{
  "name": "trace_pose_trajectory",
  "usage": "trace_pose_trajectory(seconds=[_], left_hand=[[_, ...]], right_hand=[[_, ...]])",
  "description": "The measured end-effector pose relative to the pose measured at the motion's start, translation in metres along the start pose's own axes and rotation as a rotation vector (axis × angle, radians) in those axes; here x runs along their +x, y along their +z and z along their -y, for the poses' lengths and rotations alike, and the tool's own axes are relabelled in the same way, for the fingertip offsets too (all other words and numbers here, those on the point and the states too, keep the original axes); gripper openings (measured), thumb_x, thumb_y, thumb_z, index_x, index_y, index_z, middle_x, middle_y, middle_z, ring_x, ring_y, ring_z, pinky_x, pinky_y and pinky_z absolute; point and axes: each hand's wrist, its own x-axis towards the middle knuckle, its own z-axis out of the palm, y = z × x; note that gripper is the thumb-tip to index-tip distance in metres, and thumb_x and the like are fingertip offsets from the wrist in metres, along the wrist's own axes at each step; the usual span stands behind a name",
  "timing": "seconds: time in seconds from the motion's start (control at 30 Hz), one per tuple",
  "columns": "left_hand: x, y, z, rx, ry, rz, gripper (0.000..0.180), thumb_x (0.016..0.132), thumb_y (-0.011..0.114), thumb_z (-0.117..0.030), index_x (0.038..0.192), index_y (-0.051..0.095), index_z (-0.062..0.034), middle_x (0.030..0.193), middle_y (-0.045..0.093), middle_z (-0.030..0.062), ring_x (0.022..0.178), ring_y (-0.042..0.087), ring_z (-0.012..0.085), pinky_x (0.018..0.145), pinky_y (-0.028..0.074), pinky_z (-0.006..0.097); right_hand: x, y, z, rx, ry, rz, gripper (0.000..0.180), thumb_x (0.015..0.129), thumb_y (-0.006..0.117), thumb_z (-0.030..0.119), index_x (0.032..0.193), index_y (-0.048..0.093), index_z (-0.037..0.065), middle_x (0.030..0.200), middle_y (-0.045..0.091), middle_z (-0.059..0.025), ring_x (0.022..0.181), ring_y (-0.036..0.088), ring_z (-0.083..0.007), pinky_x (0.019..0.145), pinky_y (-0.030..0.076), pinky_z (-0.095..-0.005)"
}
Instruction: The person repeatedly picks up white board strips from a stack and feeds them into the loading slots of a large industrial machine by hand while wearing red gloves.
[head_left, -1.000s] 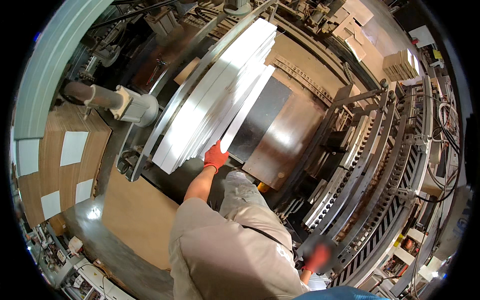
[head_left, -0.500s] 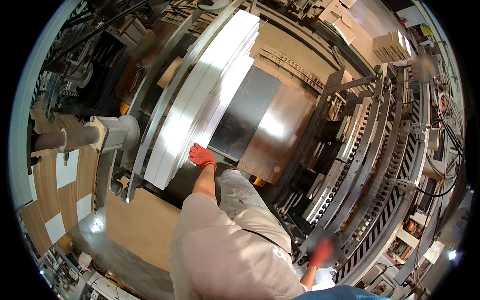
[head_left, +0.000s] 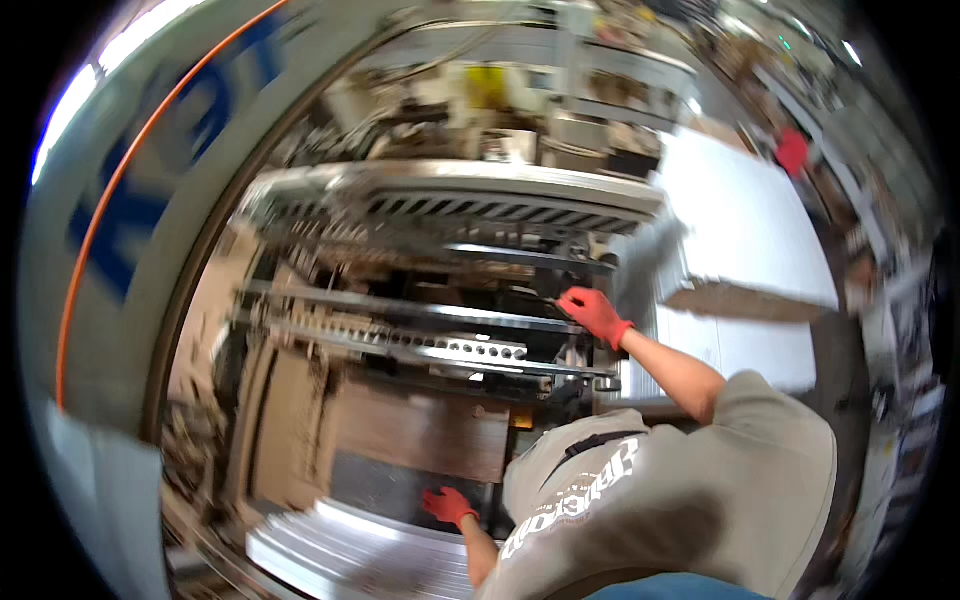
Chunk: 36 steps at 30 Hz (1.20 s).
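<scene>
Fingers of my right hand [head_left: 594, 315], in a red glove, lie together along the near steel rail [head_left: 440, 352] of the machine frame [head_left: 450, 200], pressing, not gripping. My left hand [head_left: 448, 505] rests flat, fingers slightly apart, by the white sheet stack [head_left: 340, 555], now low and near. Earlier the stack stood far ahead with one hand on its edge; the view has swung, so I judge I have turned to the machine.

Red gloves, grey printed shirt
</scene>
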Motion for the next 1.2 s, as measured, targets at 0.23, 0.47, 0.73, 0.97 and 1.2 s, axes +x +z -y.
trace_pose_trajectory(seconds=[0.23, 0.47, 0.73, 0.97, 1.2], left_hand=[[0.014, -0.067, -0.144, -0.203, 0.534, -0.098, 0.035, 0.084, 0.058, -0.014, 0.116, 0.057, 0.0007, 0.115, 0.057, 0.0235, 0.105, 0.054, 0.0398, 0.087, 0.046, 0.048], [-0.034, -0.096, -0.276, -0.344, 0.922, -0.082, 0.029, 0.083, 0.061, -0.005, 0.111, 0.058, 0.0005, 0.108, 0.058, 0.0185, 0.101, 0.057, 0.0350, 0.085, 0.047, 0.042], [-0.107, -0.112, -0.349, -0.327, 1.284, -0.021, 0.026, 0.081, 0.063, 0.000, 0.107, 0.060, 0.0003, 0.105, 0.060, 0.0155, 0.101, 0.058, 0.0323, 0.088, 0.046, 0.042], [-0.165, -0.096, -0.413, -0.588, 1.323, 0.478, 0.026, 0.080, 0.063, 0.004, 0.105, 0.060, -0.0003, 0.100, 0.061, 0.0137, 0.094, 0.059, 0.0283, 0.085, 0.046, 0.036], [-0.236, -0.027, -0.486, -0.792, 1.102, 1.233, 0.044, 0.091, 0.062, -0.004, 0.132, 0.046, -0.0043, 0.107, 0.059, 0.0064, 0.097, 0.059, 0.0156, 0.085, 0.050, 0.032]], right_hand=[[-0.024, -0.102, -0.120, -0.086, 0.210, -0.887, 0.028, 0.076, 0.071, 0.026, 0.092, 0.060, 0.005, 0.078, 0.063, -0.0144, 0.074, 0.063, -0.0305, 0.070, 0.050, -0.0399], [-0.023, -0.172, -0.212, -0.292, 0.622, -1.357, 0.046, 0.075, 0.073, 0.029, 0.108, 0.051, 0.006, 0.106, 0.056, -0.0155, 0.096, 0.057, -0.0328, 0.081, 0.047, -0.0429], [-0.012, -0.230, -0.276, 0.844, 0.701, -1.737, 0.049, 0.073, 0.083, 0.031, 0.094, 0.056, -0.003, 0.088, 0.063, -0.0131, 0.070, 0.057, -0.0202, 0.062, 0.048, -0.0348], [-0.040, -0.240, -0.309, 1.387, 0.580, -1.518, 0.025, 0.076, 0.079, 0.020, 0.081, 0.058, 0.008, 0.070, 0.061, -0.0063, 0.047, 0.053, -0.0138, 0.039, 0.040, -0.0252], [-0.183, -0.167, -0.233, 1.112, 0.401, -0.904, 0.020, 0.095, 0.056, 0.029, 0.094, 0.053, 0.010, 0.081, 0.067, -0.0081, 0.059, 0.061, -0.0167, 0.055, 0.051, -0.0291]])
